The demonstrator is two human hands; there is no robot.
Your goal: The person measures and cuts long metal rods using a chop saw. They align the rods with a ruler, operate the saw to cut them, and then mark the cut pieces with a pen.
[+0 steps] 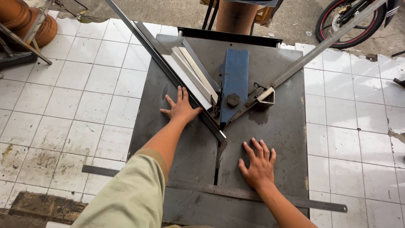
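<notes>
My left hand [181, 107] lies flat with fingers spread on a dark metal saw table [278, 126], its thumb side touching a dark angled fence bar [177, 78]. Pale aluminium profiles [194, 74] rest against that bar. My right hand [257, 164] lies flat and open on the table to the right of the blade slot [217, 162]. A blue metal guard [234, 82] with a bolt sits in the middle. A grey tube [312, 52] with a triangular cut end comes in from the right.
A long steel ruler [236, 193] lies across the table's near edge. White floor tiles surround the table. A motorcycle wheel [350, 21] stands at the upper right, clay pots [25, 21] at the upper left, and another person's leg [236, 17] behind the table.
</notes>
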